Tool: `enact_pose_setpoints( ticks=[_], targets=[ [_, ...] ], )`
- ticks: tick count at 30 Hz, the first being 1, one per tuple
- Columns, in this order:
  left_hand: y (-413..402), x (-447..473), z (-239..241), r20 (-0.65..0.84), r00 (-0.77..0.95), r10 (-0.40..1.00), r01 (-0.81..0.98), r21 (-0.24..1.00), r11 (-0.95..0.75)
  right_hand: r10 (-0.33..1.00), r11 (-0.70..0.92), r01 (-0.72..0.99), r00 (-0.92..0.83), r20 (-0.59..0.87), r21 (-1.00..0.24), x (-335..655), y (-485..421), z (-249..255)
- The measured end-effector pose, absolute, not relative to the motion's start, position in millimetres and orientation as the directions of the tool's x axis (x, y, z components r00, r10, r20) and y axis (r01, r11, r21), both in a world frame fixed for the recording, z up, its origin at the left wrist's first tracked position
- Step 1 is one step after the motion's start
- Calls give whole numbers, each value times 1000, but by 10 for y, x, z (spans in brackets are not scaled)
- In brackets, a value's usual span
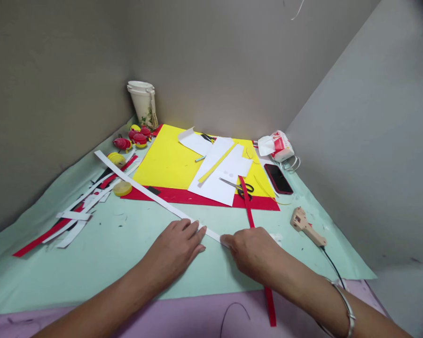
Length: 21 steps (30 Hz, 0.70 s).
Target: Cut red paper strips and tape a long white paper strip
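A long white paper strip [141, 188] lies diagonally across the pale green table cover [102, 249]. My left hand [174, 249] rests flat on the strip, fingers stretched out and pressing it down. My right hand [252, 251] is closed in a pinch on the strip's near end, just right of the left fingertips. A red paper strip [248, 206] runs under my right hand toward the table's near edge.
Yellow sheet [165, 159] on a red sheet, white papers [222, 173], scissors [238, 186], a phone [278, 179], a glue gun [305, 225] with cord, a paper cup [143, 103], red-yellow paper ornaments [136, 138], a tape roll [122, 188] and strip scraps [70, 220] left.
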<state>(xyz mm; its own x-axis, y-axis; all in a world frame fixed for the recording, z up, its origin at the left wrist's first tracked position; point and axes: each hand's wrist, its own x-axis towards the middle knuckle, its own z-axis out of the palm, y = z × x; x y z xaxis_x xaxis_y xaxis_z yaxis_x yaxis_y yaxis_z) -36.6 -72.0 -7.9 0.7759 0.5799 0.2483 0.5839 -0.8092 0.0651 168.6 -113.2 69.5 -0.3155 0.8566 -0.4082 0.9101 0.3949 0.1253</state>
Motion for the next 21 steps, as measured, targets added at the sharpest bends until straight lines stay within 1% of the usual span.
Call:
enact_pose_setpoints(
  ticks=[6, 14, 21],
  targets=[
    [-745, -348, -46, 222, 770, 599, 606, 41, -794, 858, 392, 911, -311, -409, 130, 1680, -1128, 692],
    [-787, -310, 16, 127, 762, 635, 636, 42, -771, 859, 397, 905, -307, -409, 155, 1644, -1136, 716],
    [-844, -292, 44, 136, 753, 643, 643, 56, -764, 858, 388, 909, -296, -420, 152, 1623, -1118, 740]
  ],
)
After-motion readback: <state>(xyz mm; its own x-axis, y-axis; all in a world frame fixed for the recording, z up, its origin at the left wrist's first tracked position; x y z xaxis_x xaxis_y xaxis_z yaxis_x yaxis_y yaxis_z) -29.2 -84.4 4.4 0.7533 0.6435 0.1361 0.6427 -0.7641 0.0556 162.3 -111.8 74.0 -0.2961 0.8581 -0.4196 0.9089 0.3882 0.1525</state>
